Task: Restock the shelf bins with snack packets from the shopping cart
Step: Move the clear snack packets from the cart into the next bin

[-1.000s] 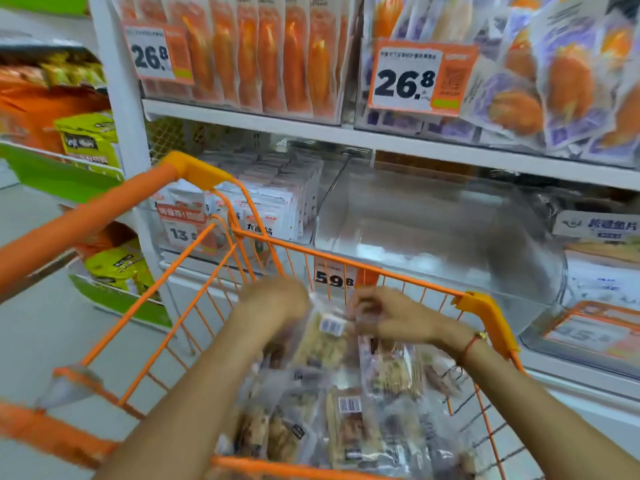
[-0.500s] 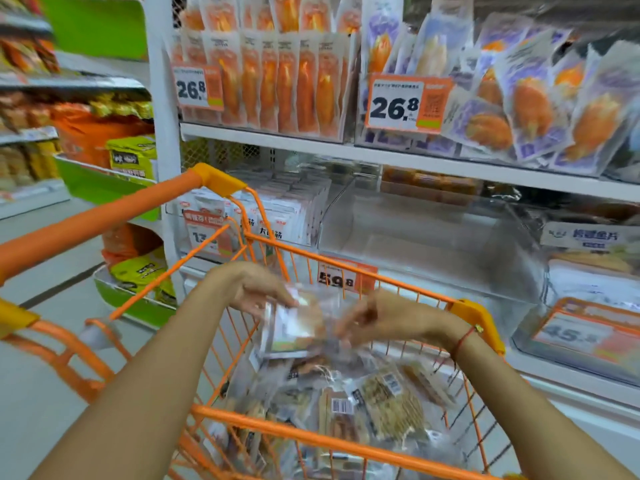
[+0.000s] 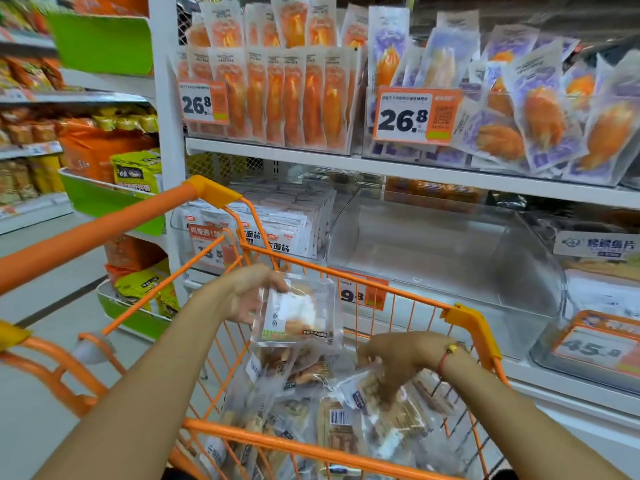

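change: since half a second ago my right hand (image 3: 401, 362) has left the lifted packet and dropped into the shopping cart (image 3: 471, 318); my left hand (image 3: 242, 292) now carries that packet alone, a little higher.
left hand: thumb over the top edge and fingers behind the clear snack packet (image 3: 298, 311), pinching it upright above the cart's load.
right hand: fingers curled down onto a second packet (image 3: 367, 386) on the pile; whether they have closed round it i cannot tell.
pile: many clear packets (image 3: 332, 424) lie loose in the cart basket, overlapping.
target: the clear shelf bin (image 3: 433, 251) just beyond the cart's far rim shows no packets inside, and a price tag (image 3: 360, 289) sits at its front edge.
neighbours: a bin of white packets (image 3: 287, 223) to its left; orange packets (image 3: 294, 95) on the shelf above.
meaning: one packet is free to go in; i judge the restock barely begun.
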Demonstrator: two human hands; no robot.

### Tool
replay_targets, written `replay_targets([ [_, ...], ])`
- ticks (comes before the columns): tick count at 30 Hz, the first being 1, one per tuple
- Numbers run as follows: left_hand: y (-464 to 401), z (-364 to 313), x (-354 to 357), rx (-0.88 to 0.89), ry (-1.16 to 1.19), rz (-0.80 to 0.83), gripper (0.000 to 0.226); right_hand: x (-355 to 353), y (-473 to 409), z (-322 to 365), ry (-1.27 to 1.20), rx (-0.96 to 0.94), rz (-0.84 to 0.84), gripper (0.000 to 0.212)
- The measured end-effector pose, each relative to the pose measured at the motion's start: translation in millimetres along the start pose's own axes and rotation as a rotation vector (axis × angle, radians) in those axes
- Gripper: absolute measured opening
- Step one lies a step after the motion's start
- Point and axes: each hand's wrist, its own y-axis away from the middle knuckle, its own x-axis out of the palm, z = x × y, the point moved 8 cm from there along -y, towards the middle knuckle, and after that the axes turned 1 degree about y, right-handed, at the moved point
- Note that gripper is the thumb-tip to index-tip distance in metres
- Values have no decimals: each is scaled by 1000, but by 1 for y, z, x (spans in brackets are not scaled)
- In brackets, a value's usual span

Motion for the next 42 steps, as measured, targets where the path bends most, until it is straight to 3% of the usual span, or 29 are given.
replay_targets([
  [3,4,-4,1,7,62,-23,6,-27,5,1,-388,-211,-177,31],
  [5,-2,-9,-5,51,88,-57,8,-45,9,-4,-729,-315,-309,21],
  [8,-4,-18,-18,145,157,-103,7,-63,18,-19,-1132,-351,-479,23],
  [10,-10,-16,-22,140,124,-77,17,-69,21,-27,-1280,-318,-561,22],
  [12,-9,-11,-14,92,60,11,14,-72,22,-30,-1413,-321,-617,24],
  [14,-4,-8,-5,56,23,75,29,-78,30,-32,-1504,-360,-764,25],
  [16,-1,-8,-1,51,36,88,36,-90,54,-35,-1318,-410,-1145,18],
  [18,-1,-11,-2,74,101,73,39,-97,84,-17,-809,-439,-1542,17],
  [19,-4,-13,-4,84,151,54,40,-95,88,-1,-547,-483,-1610,14],
  [21,0,-15,-1,109,229,57,40,-85,77,33,-172,-591,-1510,22],
  [23,1,-14,3,106,199,59,41,-74,62,51,-1,-642,-1365,23],
  [31,9,-15,8,86,92,85,40,-58,66,61,-5,-786,-1243,15],
  [37,3,-24,30,129,173,201,61,-72,73,45,88,-434,-1429,14],
  [40,3,-22,52,132,196,212,48,-75,65,37,60,-306,-1380,24],
  [42,3,-20,60,154,186,193,42,-72,59,34,-94,-315,-1225,46],
])
